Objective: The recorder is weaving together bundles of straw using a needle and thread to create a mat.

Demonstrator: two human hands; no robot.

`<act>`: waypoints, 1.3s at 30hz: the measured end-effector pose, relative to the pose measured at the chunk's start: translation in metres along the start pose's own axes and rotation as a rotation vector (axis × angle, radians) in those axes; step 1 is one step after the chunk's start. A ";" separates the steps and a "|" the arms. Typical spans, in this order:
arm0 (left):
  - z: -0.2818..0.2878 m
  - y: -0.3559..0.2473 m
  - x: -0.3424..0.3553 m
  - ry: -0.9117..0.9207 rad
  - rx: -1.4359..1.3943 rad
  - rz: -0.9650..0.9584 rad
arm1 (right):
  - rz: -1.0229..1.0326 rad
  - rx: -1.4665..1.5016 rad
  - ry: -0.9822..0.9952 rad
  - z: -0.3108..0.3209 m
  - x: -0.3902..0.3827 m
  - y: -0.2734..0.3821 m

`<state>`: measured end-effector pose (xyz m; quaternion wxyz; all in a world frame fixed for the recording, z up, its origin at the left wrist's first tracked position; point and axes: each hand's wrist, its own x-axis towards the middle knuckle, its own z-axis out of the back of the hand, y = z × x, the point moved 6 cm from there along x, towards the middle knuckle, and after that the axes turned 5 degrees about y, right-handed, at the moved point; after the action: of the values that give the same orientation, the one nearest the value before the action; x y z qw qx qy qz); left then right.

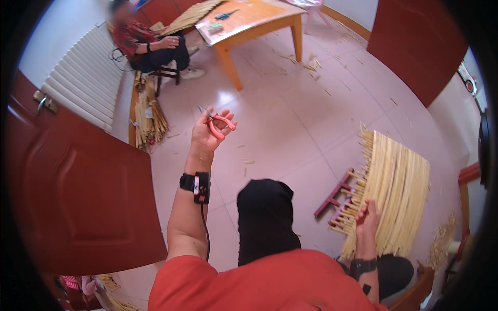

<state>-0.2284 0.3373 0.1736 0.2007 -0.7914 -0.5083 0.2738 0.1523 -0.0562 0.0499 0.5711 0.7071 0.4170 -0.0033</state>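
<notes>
My left hand (205, 132) is raised over the floor, palm up, with a pair of pliers (217, 133) lying across it. The pliers have pinkish-red handles, spread apart, and short metal jaws pointing up past my thumb. Some of my left fingers stretch out behind the handles. On the right, my right hand (367, 220) is closed, fingers curled, at the edge of a panel of pale flat stalks (402, 192). Whether it pinches a stalk or something small and reddish is too small to tell. Uneven stalk ends (342, 223) stick out along the panel's left edge.
A dark red stool-like frame (332, 199) lies beside the panel. A seated person (155, 46) is at the far left, near a wooden table (254, 26) with tools on it. Bundled stalks (148, 111) lean by the radiator (85, 75). A red door (83, 186) stands left; scraps litter the floor.
</notes>
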 end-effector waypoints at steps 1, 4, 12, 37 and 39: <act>0.015 -0.010 0.015 -0.080 -0.034 0.064 | 0.000 0.017 0.029 -0.006 0.000 -0.001; 0.036 -0.059 0.058 -0.063 0.125 -0.103 | 0.001 -0.006 0.043 -0.014 -0.002 0.006; 0.056 -0.188 0.163 -0.081 0.591 -0.292 | 0.121 -0.178 -0.067 0.033 -0.027 0.037; 0.079 -0.103 0.175 -0.103 1.191 -0.282 | 0.002 -0.222 -0.137 0.067 -0.063 0.015; 0.040 -0.064 0.146 0.012 1.219 -0.269 | 0.000 -0.249 -0.103 0.072 -0.061 0.014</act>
<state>-0.2502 0.4982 0.1474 0.6517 -0.4655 -0.3547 0.4824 0.1549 -0.1501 0.0654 0.6753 0.6296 0.3840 0.0123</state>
